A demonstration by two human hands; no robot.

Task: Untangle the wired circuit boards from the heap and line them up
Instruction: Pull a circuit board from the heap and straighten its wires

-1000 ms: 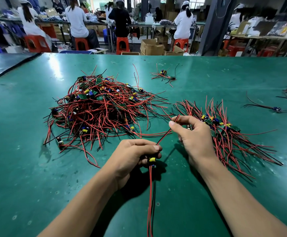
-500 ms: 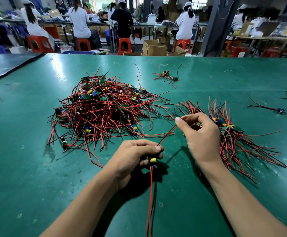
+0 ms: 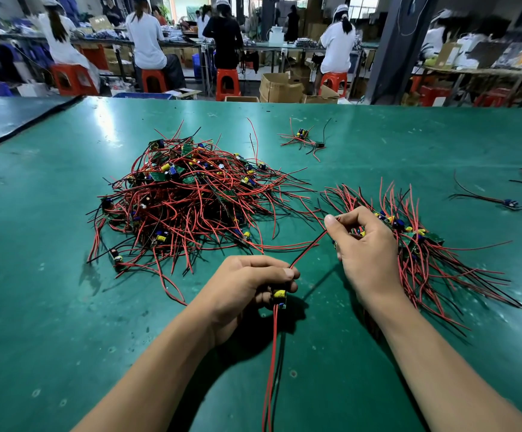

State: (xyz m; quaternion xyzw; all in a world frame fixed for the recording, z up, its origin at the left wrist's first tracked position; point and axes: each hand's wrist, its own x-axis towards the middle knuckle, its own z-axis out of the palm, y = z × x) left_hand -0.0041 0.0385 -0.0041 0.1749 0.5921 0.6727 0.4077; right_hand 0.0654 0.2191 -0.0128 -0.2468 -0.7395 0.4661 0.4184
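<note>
Left hand (image 3: 247, 283) grips a small yellow-capped circuit board (image 3: 279, 297); right hand (image 3: 364, 244) pinches its red wire (image 3: 308, 249), between tangled red-wired heap (image 3: 184, 201) and lined-up row (image 3: 421, 244) on green tabletop (image 3: 51, 307).

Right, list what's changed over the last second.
The right hand, pinching the wire pair, has drawn it slightly rightward, toward the lined-up boards. Nothing was taken up or let go. The left hand still grips the circuit board in place; the heap lies as before.
</note>
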